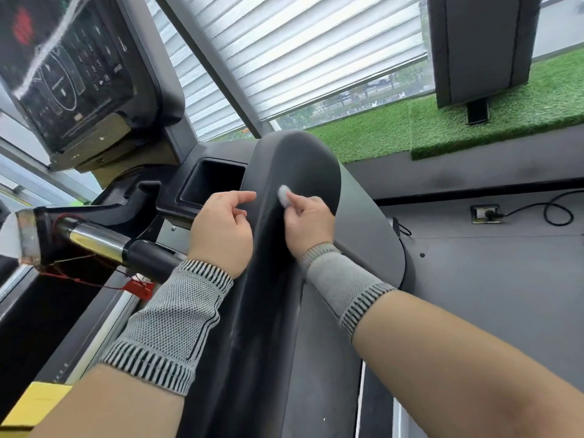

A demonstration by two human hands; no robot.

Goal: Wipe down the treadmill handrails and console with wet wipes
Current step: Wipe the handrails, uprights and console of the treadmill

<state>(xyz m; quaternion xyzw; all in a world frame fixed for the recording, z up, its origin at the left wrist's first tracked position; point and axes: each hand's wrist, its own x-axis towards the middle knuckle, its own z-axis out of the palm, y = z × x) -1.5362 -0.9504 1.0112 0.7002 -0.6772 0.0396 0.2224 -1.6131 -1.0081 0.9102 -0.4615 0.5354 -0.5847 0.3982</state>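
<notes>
Fingers of right hand [308,222] pinch a blurred wet wipe [284,195] on the handrail [284,248]; left hand [221,229] loosely curled, holding nothing; console [72,67] cropped.

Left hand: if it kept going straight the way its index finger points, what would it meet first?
Probably the black handrail. The left hand points its index finger right, at the rail's near edge; the right hand with the wipe lies beyond. Depth is uncertain.
</notes>
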